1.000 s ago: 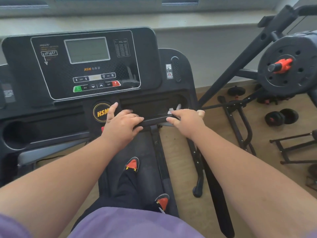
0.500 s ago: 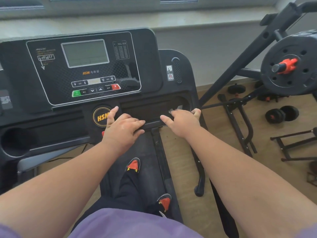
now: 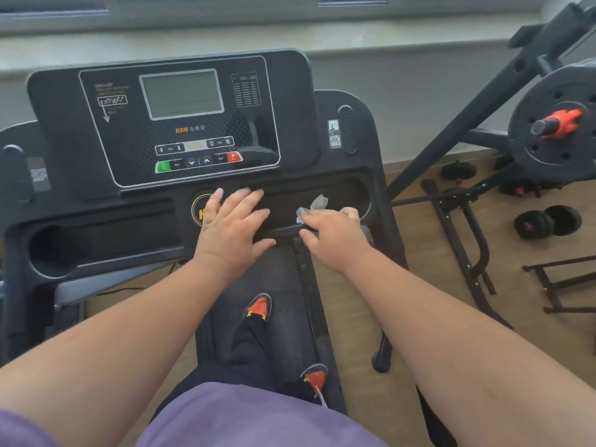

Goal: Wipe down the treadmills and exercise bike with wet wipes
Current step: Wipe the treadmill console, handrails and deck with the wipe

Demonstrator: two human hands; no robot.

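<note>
A black treadmill console [image 3: 290, 101] with a grey screen and a row of buttons fills the middle of the head view. My left hand [image 3: 233, 225] lies flat with spread fingers on the console's lower panel, partly covering the round yellow logo. To its right, my right hand [image 3: 335, 233] grips a crumpled white wet wipe [image 3: 314, 206] at the front rim of the console's right tray [image 3: 353, 191]. A corner of the wipe sticks out past my fingers into the tray.
The treadmill belt [image 3: 283, 279] runs below, with my feet in black and orange shoes on it. A round cup holder [image 3: 54, 246] sits at the console's left. On the right stand a black weight rack [image 3: 467, 221], a barbell plate [image 3: 554, 150] and a dumbbell [image 3: 548, 221] on the wooden floor.
My left hand has uncurled from the front rim and now lies flat, fingers spread further forward. My right hand has stayed at the tray's rim, and more of the wipe shows.
</note>
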